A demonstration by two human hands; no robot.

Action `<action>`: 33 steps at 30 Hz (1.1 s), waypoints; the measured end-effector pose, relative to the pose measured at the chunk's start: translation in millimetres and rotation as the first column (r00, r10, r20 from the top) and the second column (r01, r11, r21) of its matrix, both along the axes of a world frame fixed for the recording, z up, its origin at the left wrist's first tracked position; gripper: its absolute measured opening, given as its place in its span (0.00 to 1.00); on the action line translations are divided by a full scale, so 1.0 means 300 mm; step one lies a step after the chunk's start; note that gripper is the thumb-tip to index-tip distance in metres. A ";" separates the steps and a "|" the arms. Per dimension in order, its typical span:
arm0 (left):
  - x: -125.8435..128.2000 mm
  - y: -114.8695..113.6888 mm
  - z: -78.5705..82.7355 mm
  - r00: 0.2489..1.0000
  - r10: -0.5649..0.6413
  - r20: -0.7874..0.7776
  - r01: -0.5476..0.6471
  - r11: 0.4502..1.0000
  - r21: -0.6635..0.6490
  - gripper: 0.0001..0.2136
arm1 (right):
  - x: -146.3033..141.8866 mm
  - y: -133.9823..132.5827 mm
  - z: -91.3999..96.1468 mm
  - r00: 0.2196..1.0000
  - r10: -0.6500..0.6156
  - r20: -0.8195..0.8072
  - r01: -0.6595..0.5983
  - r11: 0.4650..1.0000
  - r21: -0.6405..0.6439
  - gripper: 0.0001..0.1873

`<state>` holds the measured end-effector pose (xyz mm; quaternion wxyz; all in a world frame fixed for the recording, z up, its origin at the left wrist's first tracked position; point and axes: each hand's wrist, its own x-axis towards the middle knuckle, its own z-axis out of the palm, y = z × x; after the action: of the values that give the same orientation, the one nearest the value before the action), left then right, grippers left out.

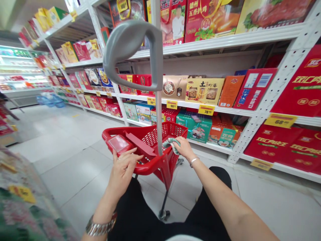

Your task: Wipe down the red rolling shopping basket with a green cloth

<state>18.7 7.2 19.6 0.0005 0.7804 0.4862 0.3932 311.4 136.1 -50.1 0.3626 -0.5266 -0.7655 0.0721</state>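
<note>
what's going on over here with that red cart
A person is at a red shopping cart in a store aisle, knees on either side of its near end. Their right hand holds a green-and-white cloth at the basket's right rim. Their left hand, fingers loosely spread, is at the left rim. The cart's grey handle stands above the basket, and boxed goods line the shelves beyond.

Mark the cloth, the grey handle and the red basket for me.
Cloth [171, 141]: head view, on its visible folds.
Grey handle [122, 38]: head view, on its thick upper curve.
Red basket [153, 164]: head view, on its near rim.
</note>
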 end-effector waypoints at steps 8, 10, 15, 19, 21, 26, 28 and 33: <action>-0.148 0.055 0.020 0.992 0.055 0.117 -0.046 0.996 -0.078 0.27 | -0.134 -0.012 0.061 0.987 0.104 0.125 -0.098 0.994 -0.056 0.10; -0.194 0.071 0.028 0.984 0.092 0.156 -0.075 0.991 -0.110 0.29 | -0.170 -0.033 0.059 0.984 0.112 0.140 -0.105 0.993 -0.051 0.11; -0.269 0.086 0.041 0.955 0.221 0.197 -0.201 0.973 -0.117 0.27 | -0.221 -0.104 0.015 0.984 0.111 0.139 -0.113 0.994 0.003 0.11; -0.202 0.039 0.022 0.947 0.304 0.104 -0.306 0.952 0.000 0.22 | -0.187 -0.128 -0.014 0.994 0.092 0.063 -0.094 0.995 0.027 0.10; -0.130 0.013 0.010 0.956 0.292 0.040 -0.293 0.955 0.038 0.22 | -0.150 -0.132 -0.008 0.992 0.125 0.001 -0.125 0.992 0.014 0.10; -0.004 0.014 0.004 0.951 0.299 -0.078 -0.296 0.954 0.039 0.23 | -0.031 -0.145 0.071 0.931 0.079 -0.357 -0.123 0.987 -0.101 0.18; 0.000 0.032 0.007 0.956 0.281 -0.080 -0.280 0.960 0.023 0.23 | 0.019 -0.153 0.120 0.875 -0.006 -0.484 -0.070 0.988 -0.138 0.21; -0.018 0.066 0.015 0.976 0.200 -0.088 -0.199 0.980 0.016 0.22 | 0.090 -0.153 0.219 0.782 -0.040 -0.622 -0.089 0.981 -0.174 0.25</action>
<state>13.4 26.9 24.2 -0.0633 0.7444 0.5602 0.3577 338.4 90.0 15.6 0.5408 -0.4960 -0.5988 0.3207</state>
